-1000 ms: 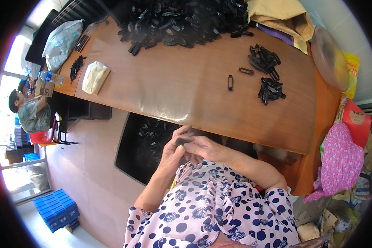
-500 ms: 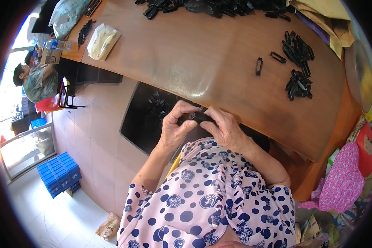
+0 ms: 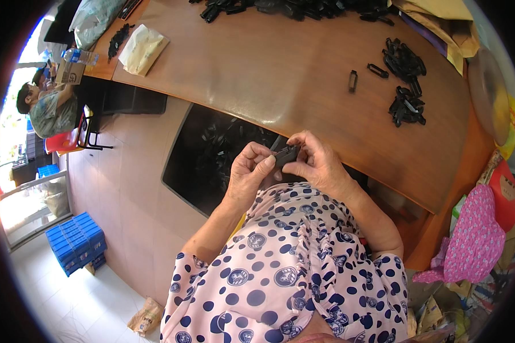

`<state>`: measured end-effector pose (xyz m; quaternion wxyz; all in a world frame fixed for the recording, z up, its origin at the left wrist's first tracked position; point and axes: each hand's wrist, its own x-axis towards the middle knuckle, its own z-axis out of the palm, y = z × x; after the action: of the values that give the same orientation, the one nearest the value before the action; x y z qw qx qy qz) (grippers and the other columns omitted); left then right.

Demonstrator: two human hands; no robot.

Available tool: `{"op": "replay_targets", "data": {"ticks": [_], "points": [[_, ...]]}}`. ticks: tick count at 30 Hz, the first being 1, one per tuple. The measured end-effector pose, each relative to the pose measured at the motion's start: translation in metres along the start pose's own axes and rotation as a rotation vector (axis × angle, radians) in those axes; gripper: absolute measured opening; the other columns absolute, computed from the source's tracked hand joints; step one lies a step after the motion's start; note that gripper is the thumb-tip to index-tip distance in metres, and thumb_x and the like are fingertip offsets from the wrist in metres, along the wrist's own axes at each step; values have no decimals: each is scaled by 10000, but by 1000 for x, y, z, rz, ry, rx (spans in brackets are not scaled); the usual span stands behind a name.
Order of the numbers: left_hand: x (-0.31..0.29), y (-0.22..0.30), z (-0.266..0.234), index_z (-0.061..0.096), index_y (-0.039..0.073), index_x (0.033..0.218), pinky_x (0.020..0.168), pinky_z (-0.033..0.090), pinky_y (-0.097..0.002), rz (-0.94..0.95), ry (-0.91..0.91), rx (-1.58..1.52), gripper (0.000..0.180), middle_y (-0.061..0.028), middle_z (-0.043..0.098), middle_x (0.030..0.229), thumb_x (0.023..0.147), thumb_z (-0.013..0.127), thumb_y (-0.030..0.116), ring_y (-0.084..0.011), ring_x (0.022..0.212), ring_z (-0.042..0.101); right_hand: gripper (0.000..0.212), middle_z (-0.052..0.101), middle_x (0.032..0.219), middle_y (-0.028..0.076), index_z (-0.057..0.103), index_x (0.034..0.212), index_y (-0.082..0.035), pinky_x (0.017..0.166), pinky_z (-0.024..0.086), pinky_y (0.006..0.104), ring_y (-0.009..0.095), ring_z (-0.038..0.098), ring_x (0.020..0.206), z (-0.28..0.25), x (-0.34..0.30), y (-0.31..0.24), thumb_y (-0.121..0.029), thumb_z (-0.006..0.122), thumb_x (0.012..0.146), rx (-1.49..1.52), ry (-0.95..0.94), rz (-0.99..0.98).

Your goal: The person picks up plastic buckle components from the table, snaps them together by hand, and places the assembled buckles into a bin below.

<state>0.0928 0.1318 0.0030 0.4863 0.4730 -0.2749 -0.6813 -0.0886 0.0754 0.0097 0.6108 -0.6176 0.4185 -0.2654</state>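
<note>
Table of brown wood (image 3: pixel 229 74): far edge cut off.
Tub of black plastic (image 3: pixel 177 168): partly hidden beneath table, contents dim.
Left hand (image 3: pixel 247 176), right hand (image 3: pixel 321 170): both pinching an oblong black plastic part (image 3: pixel 286 156) just before table's near edge, details unclear.

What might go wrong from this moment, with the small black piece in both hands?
The black piece, pinched between left hand and right hand, might slip and drop, perhaps into the black container nearby.

Two loose frames lie near a heap on the table; a careless sweep could mix them.
</note>
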Motion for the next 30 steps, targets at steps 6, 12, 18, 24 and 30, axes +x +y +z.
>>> {"op": "replay_targets", "data": {"ticks": [6,12,18,24,30], "points": [[-4,-10,15,527,59,967,631,440,-180,201,52,194,192,-19,596,975,883,669,158,-59,741,550,215,592,880,62,523,1097,35,636,484,235,100,561,683,18,-3,21,-76,574,920,237,68,-179],[5,2,3,601,51,1117,739,451,-208,259,-60,431,356,-23,552,1036,838,715,240,-86,830,535,238,615,901,84,506,1146,46,640,498,230,106,619,752,20,-18,11,-100,505,958,292,-138,122],[2,-3,-9,639,51,1067,791,464,-242,200,-187,413,322,-33,560,1043,841,707,269,-113,912,547,297,642,906,144,523,1105,51,672,514,317,210,659,771,33,-26,25,-137,615,895,96,-97,-39],[-3,-13,-2,639,21,1024,734,499,-241,205,-45,336,204,-19,601,908,830,687,61,-100,824,590,275,620,916,150,527,1081,34,701,526,287,177,645,806,39,-29,19,-84,655,868,-43,-3,-74],[-8,-12,-13,626,12,1036,671,433,-186,81,127,348,208,-10,617,945,879,575,138,-72,790,553,358,617,945,229,530,1113,45,732,510,365,340,637,838,48,-17,18,-141,670,842,-77,-28,-110]]}}
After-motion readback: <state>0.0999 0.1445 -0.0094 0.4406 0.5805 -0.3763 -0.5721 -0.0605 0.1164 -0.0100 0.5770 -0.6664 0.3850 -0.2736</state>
